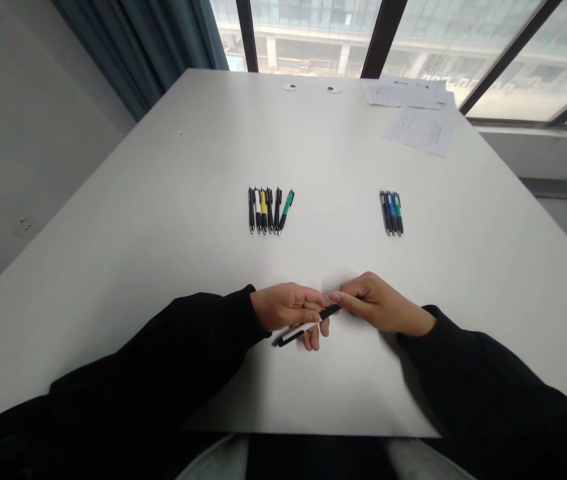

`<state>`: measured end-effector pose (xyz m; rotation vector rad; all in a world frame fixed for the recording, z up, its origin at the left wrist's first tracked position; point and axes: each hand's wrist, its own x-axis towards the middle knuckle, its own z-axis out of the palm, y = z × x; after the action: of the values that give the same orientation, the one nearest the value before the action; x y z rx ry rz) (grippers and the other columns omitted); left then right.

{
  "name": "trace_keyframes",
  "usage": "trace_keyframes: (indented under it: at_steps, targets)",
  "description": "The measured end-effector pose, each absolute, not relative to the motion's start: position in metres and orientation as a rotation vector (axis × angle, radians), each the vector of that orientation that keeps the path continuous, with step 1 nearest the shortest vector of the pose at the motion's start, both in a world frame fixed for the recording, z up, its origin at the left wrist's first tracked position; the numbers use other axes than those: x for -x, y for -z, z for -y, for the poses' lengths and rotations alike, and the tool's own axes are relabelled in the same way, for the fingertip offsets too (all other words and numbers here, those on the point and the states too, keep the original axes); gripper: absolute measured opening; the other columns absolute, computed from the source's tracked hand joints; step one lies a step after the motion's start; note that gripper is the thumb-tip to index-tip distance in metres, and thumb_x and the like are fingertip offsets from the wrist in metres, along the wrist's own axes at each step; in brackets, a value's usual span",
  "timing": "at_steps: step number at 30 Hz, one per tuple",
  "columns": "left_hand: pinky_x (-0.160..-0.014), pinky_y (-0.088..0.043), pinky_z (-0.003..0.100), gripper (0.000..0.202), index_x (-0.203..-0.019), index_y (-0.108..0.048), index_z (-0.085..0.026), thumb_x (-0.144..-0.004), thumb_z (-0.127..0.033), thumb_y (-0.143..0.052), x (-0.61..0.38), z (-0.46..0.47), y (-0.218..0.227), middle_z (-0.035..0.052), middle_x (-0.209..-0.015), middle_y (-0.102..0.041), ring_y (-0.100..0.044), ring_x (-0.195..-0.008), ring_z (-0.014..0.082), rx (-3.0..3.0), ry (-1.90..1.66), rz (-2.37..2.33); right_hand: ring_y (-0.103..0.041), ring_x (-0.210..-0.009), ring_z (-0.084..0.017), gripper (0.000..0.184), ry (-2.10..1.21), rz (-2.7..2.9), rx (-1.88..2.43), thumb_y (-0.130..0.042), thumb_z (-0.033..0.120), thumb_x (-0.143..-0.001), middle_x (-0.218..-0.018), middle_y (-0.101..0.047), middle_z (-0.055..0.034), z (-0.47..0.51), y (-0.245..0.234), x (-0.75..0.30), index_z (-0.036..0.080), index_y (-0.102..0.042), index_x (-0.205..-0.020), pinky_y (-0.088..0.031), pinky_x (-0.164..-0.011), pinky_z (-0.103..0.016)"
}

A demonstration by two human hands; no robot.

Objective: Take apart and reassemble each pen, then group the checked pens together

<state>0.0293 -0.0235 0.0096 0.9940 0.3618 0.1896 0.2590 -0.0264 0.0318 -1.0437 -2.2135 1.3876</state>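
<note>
A white and black pen (308,327) lies slantwise between my hands over the near part of the table. My left hand (291,308) holds its white barrel, with the thumb on top and fingers beneath. At the other end, my right hand (376,303) pinches near the pen's black grip; its tip is hidden by the fingers. Beyond my hands, a row of several pens (264,211) holds black, white and yellow ones, with a green pen (286,212) tilted at its right end. Farther right, a dark pen, a blue pen (392,213) and another green pen (398,214) lie side by side.
Printed papers (421,130) lie at the back right of the white table (173,200). Two small white oval things (289,87) sit by the far edge. A dark curtain (153,47) hangs behind the table's left side, and windows line the back.
</note>
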Motion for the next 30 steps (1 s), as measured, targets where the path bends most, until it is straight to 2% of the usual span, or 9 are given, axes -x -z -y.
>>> trace_keyframes:
  at_steps: [4, 7, 9, 13, 16, 18, 21, 26, 30]
  targets:
    - [-0.063, -0.058, 0.03, 0.033, -0.102, -0.057, -0.013, -0.083, -0.036, -0.073, -0.03, 0.024, -0.005, 0.0049, -0.082, -0.067, -0.072, -0.068, 0.0188, -0.92, -0.337, -0.401, -0.036, -0.051, -0.007, 0.043, -1.527, 1.945, 1.036, -0.057, 0.044, -0.093, -0.054, -0.042, 0.005, 0.027, -0.026, -0.261, 0.016, -0.05, -0.061, -0.029, -0.049, -0.023]
    - [-0.08, -0.056, 0.038, 0.031, -0.102, -0.052, -0.017, -0.083, -0.027, -0.074, -0.03, 0.021, -0.006, 0.0048, -0.086, -0.07, -0.074, -0.087, 0.0235, -0.827, -0.595, -0.428, -0.052, -0.064, -0.011, 0.027, -1.681, 1.67, 0.924, -0.068, 0.042, -0.087, -0.072, -0.059, 0.0012, 0.031, -0.021, -0.258, 0.017, -0.057, -0.091, -0.041, -0.06, -0.024]
    - [-0.094, -0.05, 0.044, 0.031, -0.099, -0.049, -0.019, -0.082, -0.023, -0.074, -0.032, 0.019, -0.007, 0.0071, -0.093, -0.073, -0.07, -0.102, 0.0254, -0.78, -0.767, -0.432, -0.057, -0.071, -0.012, 0.037, -1.78, 1.583, 0.876, -0.076, 0.033, -0.081, -0.082, -0.063, 0.0, 0.035, -0.02, -0.254, 0.02, -0.052, -0.105, -0.046, -0.065, -0.026]
    - [-0.103, -0.043, 0.048, 0.032, -0.097, -0.049, -0.019, -0.079, -0.021, -0.077, -0.034, 0.015, -0.008, 0.0088, -0.102, -0.074, -0.068, -0.107, 0.0231, -0.787, -0.93, -0.492, -0.061, -0.071, -0.013, 0.028, -1.82, 1.476, 0.876, -0.073, 0.027, -0.085, -0.082, -0.067, -0.0019, 0.041, -0.019, -0.248, 0.02, -0.053, -0.105, -0.049, -0.066, -0.028]
    - [-0.095, -0.051, 0.04, 0.028, -0.093, -0.056, -0.018, -0.077, -0.023, -0.078, -0.033, 0.013, -0.007, 0.0068, -0.101, -0.074, -0.069, -0.099, 0.0189, -0.847, -1.016, -0.616, -0.063, -0.066, -0.013, 0.021, -1.739, 1.365, 0.938, -0.072, 0.027, -0.085, -0.073, -0.069, -0.0016, 0.035, -0.016, -0.255, 0.018, -0.061, -0.1, -0.051, -0.064, -0.027]
    - [-0.082, -0.056, 0.032, 0.024, -0.093, -0.061, -0.016, -0.078, -0.025, -0.078, -0.032, 0.012, -0.006, 0.0047, -0.09, -0.073, -0.069, -0.086, 0.0153, -0.917, -1.055, -0.73, -0.06, -0.059, -0.011, 0.02, -1.679, 1.267, 1.003, -0.076, 0.026, -0.082, -0.069, -0.068, -0.0008, 0.028, -0.013, -0.262, 0.017, -0.066, -0.096, -0.048, -0.057, -0.024]
    - [-0.062, -0.055, 0.023, 0.025, -0.096, -0.066, -0.013, -0.079, -0.028, -0.076, -0.031, 0.013, -0.007, 0.0031, -0.074, -0.071, -0.065, -0.065, 0.0109, -1.034, -1.047, -0.839, -0.056, -0.054, -0.008, 0.02, -1.669, 1.003, 1.017, -0.08, 0.028, -0.077, -0.069, -0.067, 0.0, 0.019, -0.012, -0.272, 0.018, -0.07, -0.091, -0.044, -0.05, -0.02]
    - [-0.049, -0.051, 0.023, 0.031, -0.093, -0.067, -0.01, -0.074, -0.031, -0.078, -0.033, 0.016, -0.013, 0.0051, -0.07, -0.071, -0.065, -0.059, 0.0135, -1.067, -1.016, -0.932, -0.054, -0.054, -0.01, 0.029, -1.867, 0.721, 0.913, -0.066, 0.048, -0.086, -0.068, -0.063, -0.0004, 0.015, -0.017, -0.277, 0.023, -0.072, -0.099, -0.046, -0.054, -0.024]
    - [-0.051, -0.052, 0.024, 0.032, -0.093, -0.068, -0.009, -0.072, -0.032, -0.079, -0.034, 0.016, -0.016, 0.0074, -0.073, -0.073, -0.067, -0.061, 0.0151, -1.066, -0.977, -0.967, -0.051, -0.054, -0.014, 0.03, -1.871, 0.757, 0.947, -0.056, 0.05, -0.089, -0.067, -0.061, -0.0016, 0.018, -0.017, -0.277, 0.025, -0.071, -0.099, -0.043, -0.054, -0.03]
